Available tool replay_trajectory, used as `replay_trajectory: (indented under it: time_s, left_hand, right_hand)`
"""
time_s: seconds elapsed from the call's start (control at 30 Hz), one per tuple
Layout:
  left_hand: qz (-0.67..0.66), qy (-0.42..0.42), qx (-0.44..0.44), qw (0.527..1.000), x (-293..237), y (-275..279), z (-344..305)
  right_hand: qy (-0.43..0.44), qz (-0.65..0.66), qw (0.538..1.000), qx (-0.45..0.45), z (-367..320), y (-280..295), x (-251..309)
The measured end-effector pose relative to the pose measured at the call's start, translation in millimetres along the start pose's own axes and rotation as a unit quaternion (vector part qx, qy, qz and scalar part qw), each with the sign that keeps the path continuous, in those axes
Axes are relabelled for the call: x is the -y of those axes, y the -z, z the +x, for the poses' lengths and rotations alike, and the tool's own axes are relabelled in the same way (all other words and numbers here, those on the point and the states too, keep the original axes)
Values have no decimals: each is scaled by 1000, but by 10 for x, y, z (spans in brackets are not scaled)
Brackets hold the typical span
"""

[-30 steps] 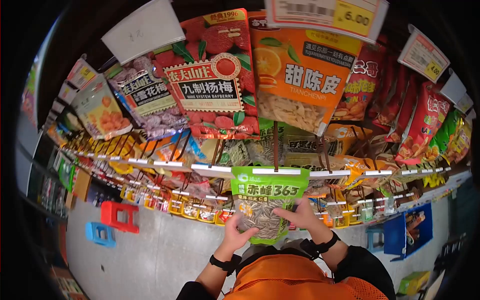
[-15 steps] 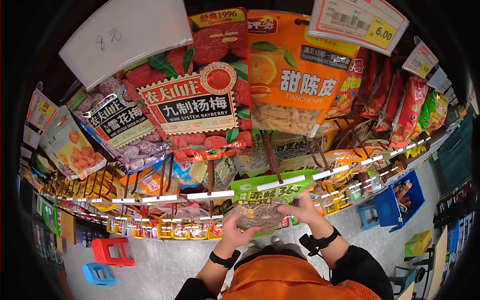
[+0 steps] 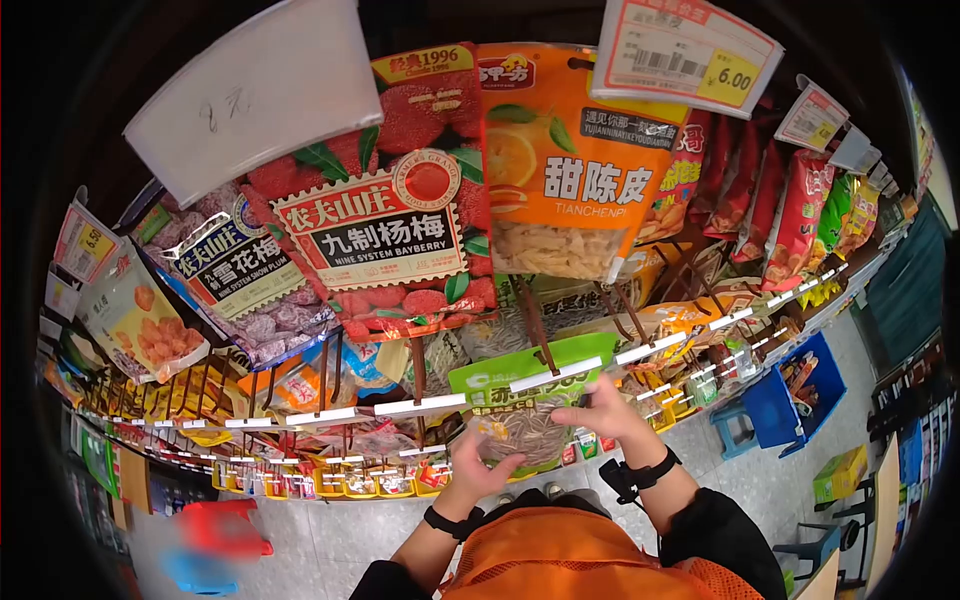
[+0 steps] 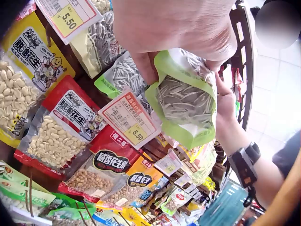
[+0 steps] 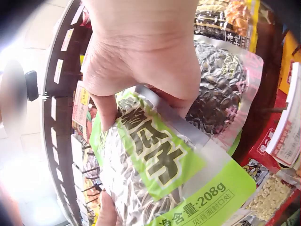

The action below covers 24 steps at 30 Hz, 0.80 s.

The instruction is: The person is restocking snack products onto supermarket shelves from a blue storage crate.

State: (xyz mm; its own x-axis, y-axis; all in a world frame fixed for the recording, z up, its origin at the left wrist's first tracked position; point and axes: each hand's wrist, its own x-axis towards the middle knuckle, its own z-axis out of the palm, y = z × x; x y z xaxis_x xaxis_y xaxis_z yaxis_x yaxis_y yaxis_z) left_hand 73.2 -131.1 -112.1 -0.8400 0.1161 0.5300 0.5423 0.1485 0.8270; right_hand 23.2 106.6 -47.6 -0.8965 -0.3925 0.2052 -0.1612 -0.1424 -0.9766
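Observation:
Both hands hold a green sunflower seed bag (image 3: 530, 440) with a clear window, in front of the snack rack. A white label strip (image 3: 565, 373) overlaps its upper part in the head view. My left hand (image 3: 480, 465) grips the lower left side, thumb across the front. On the other side my right hand (image 3: 612, 412) grips the edge, its thumb reaching over the seeds. The left wrist view shows the bag's bottom (image 4: 186, 101) from below, full of striped seeds. In the right wrist view, fingers wrap the bag's side by the dark printed characters.
Above the hands hang a red bayberry bag (image 3: 390, 220) and an orange tangerine peel bag (image 3: 570, 170), under price cards (image 3: 690, 55). Metal hooks (image 3: 418, 370) jut out along the rack. A blue bin (image 3: 805, 390) stands at the right; red and blue stools (image 3: 215, 530) at the left.
The head view has shifted and the rack now looks turned. The sunflower seed bag has moved in behind the label strip, which now covers part of its print. Both hands keep their hold.

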Motion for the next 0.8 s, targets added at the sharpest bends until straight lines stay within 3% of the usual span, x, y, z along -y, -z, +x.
replay_trajectory:
  time_s: [0.13, 0.2, 0.23, 0.33, 0.4, 0.57, 0.7, 0.73, 0.77, 0.8]
  left_hand:
    - [18, 18, 1, 1000, 154, 23, 56]
    - [16, 41, -4, 999, 233, 40, 89]
    - [14, 64, -7, 998, 280, 46, 103]
    - [23, 70, -44, 996, 488, 34, 100]
    - [17, 97, -33, 995, 505, 68, 137]
    - [-26, 139, -64, 988, 503, -13, 190]
    - [22, 130, -107, 985, 429, -157, 224]
    - [28, 115, -140, 983, 380, -207, 213]
    - [3, 143, -109, 984, 311, -227, 208]
    - [4, 139, -89, 986, 259, -260, 195]
  right_hand:
    - [18, -36, 999, -13, 103, 6, -16]
    - [-61, -12, 997, -35, 144, 9, -31]
    - [-60, -12, 997, -37, 173, 6, -48]
    - [-76, -73, 992, -69, 235, 51, -174]
    - [-80, -191, 976, -73, 245, 112, -312]
    - [-112, -171, 973, -109, 128, 87, -342]
    - [-71, -164, 972, -152, -17, 19, -62]
    - [-70, -253, 957, -121, -82, 47, -35]
    - [-70, -337, 934, -91, -173, 41, -26]
    - [-71, -330, 935, -111, -269, 13, -33]
